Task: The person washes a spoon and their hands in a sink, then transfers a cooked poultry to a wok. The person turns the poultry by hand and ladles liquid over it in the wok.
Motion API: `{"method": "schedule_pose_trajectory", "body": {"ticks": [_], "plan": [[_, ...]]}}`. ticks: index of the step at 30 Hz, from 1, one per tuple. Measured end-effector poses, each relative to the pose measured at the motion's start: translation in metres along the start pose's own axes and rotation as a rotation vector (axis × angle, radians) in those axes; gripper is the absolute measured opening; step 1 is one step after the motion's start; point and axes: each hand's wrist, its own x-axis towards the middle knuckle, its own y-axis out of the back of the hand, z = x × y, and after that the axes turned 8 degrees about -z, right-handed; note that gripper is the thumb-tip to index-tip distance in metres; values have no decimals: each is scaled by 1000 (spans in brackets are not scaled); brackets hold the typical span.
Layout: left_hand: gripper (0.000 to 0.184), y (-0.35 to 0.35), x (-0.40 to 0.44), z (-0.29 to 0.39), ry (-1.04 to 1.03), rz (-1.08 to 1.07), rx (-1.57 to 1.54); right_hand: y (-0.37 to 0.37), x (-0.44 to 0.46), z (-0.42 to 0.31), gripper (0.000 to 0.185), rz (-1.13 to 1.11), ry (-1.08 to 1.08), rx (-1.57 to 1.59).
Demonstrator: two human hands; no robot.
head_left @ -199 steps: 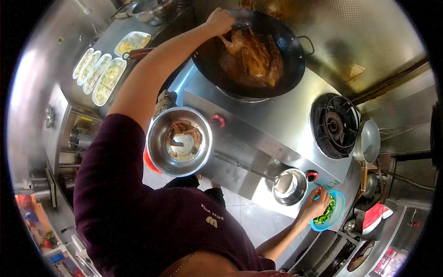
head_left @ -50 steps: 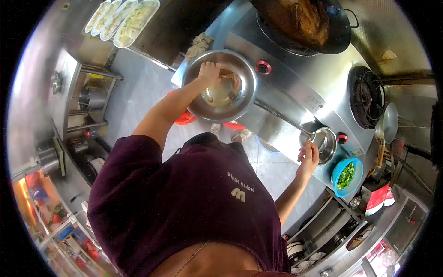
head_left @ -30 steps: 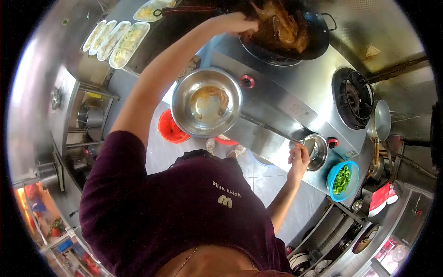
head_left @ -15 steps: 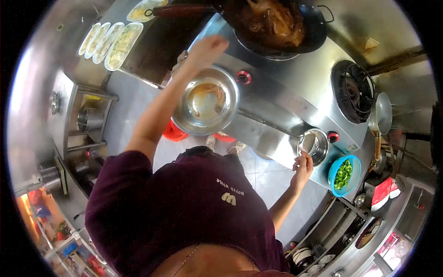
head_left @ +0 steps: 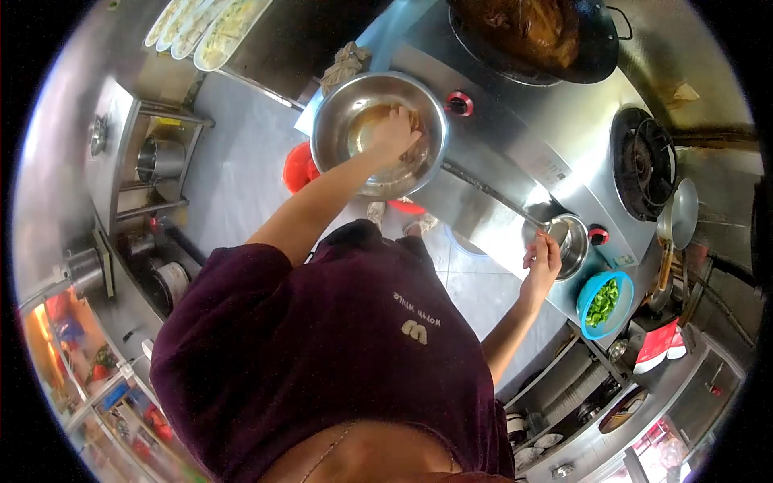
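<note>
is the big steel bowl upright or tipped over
Upright: the big steel bowl has its mouth facing up, with the left hand reaching inside.

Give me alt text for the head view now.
A person's left hand reaches into a wide steel bowl; the right hand is at a long metal ladle by a small metal bowl. Chopped greens in a blue bowl and a black wok of brown meat are nearby.
</note>
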Motion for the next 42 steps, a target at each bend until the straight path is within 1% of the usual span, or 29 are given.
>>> {"method": "schedule_pose_trajectory", "body": {"ticks": [2,3,6,7,9,11,13,14,15,16,17,18,19,20,21,23,25,27,28,29,30,31,32,33,36,37,39,42], "plan": [[51,-3,14,2,82,-85,-21,2,-4,1,18,14,-2,-6],[45,1,17,2,96,-152,4,2,-5,1,17,21,-5,-8],[38,13,23,4,148,-232,90,5,-8,2,17,42,-19,0],[36,10,27,-6,30,-234,158,8,-8,2,17,49,-26,4],[34,-4,35,-48,-212,-228,299,14,-7,7,17,48,-30,29],[32,-15,40,-84,-380,-119,408,19,-5,13,17,50,-27,32],[29,8,24,-90,-225,-183,-140,18,-1,14,17,61,-4,22],[28,18,15,-96,-495,-39,55,19,1,15,16,50,-8,44],[28,28,6,-103,-729,177,271,18,4,15,15,41,-4,59],[29,41,-1,-98,-444,-65,-77,17,6,14,15,30,-5,75],[27,50,-10,-94,-290,-199,-305,15,8,13,15,25,-7,83],[25,59,-18,-90,-112,-290,-525,14,10,12,15,20,-10,90],[24,64,-22,-88,-89,-271,-632,13,12,10,15,15,-10,99],[27,75,-26,-80,-68,-253,-738,14,14,11,15,7,7,108],[29,89,-29,-73,-6,-226,-725,15,16,13,15,1,24,116],[31,155,-52,0,-354,13,-283,17,16,12,14,11,32,120],[32,190,-28,16,-524,-18,-309,20,14,12,14,21,27,130],[34,224,-6,63,-485,-89,-552,25,14,13,14,25,25,127],[36,229,15,79,-541,-97,-563,28,14,14,14,26,24,119],[36,235,49,85,-565,-87,-373,32,13,15,14,30,23,110],[34,239,69,105,-565,19,-188,35,12,16,14,38,28,123],[30,240,104,109,-681,174,285,37,11,18,14,46,31,135],[37,243,135,125,-516,77,454,40,10,19,14,52,33,147],[40,240,144,143,-323,134,166,43,8,19,15,51,23,149],[40,217,236,135,-323,-28,560,52,3,22,15,88,25,171],[39,218,226,144,-325,25,511,55,1,23,16,99,21,164],[37,233,176,168,-325,123,421,62,-1,25,16,132,20,152],[33,250,119,158,-467,316,182,67,-2,31,16,132,12,164]]}}
